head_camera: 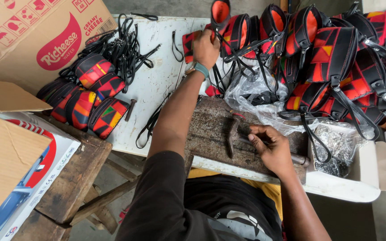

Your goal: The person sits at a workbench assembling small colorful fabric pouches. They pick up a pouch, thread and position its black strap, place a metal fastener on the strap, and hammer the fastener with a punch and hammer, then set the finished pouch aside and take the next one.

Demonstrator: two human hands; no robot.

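Gripping a red-black pouch (192,44), left hand (205,47); right hand (271,147) closed on hammer (234,134); white tray (371,172) holds metal chains (336,147).

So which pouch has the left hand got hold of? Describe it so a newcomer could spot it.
Start at the white table and follow the outstretched left hand to the far edge. The red-and-black pouch it grips is at the left end of the big heap of pouches. Unlike its neighbours, it is partly covered by fingers.
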